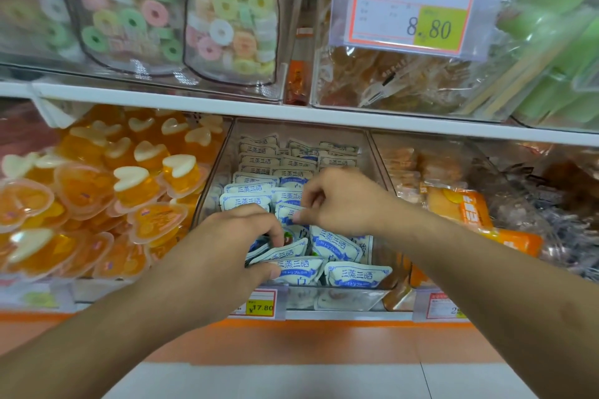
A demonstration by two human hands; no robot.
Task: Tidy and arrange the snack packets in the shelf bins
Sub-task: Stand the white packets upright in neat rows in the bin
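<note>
The white-and-blue snack packets (337,246) are held in the clear middle bin (363,296) on the lower shelf (324,315); they stand in neat rows at the back and lie loosely tilted at the front. One front packet (299,266) is pinched between thumb and curled fingers of the left hand (233,243). An upright packet (288,214) is pinched by the fingertips of the right hand (340,201), knuckles raised above the bin. Orange heart-shaped jelly cups (97,197) are heaped in the bin to the left, and orange-wrapped cakes (460,207) fill the bin to the right. Ring candies in clear bags (227,23) are kept on the shelf above.
</note>
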